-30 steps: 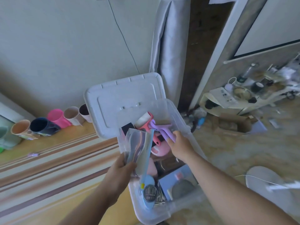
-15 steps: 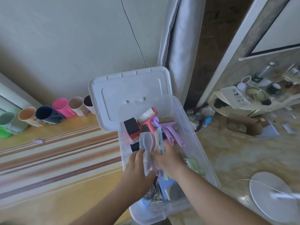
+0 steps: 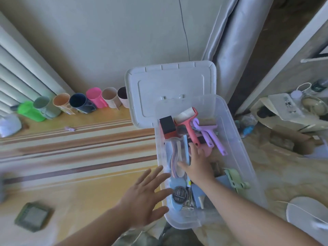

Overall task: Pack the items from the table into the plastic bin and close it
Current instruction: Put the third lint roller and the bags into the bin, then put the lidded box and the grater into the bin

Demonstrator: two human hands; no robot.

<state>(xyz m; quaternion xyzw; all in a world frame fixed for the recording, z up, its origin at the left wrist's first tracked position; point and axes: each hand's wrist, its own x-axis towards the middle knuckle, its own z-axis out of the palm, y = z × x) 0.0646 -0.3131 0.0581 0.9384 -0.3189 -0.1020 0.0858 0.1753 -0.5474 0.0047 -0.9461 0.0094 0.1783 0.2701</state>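
While the right hand [image 3: 198, 164] presses flat on the clear packet [image 3: 174, 155] to seat it inside the plastic bin [image 3: 236, 139], the left hand [image 3: 143, 197] hovers spread and empty over the desk [image 3: 79, 183]; the lid [image 3: 170, 91] leans behind, so closing's not done.
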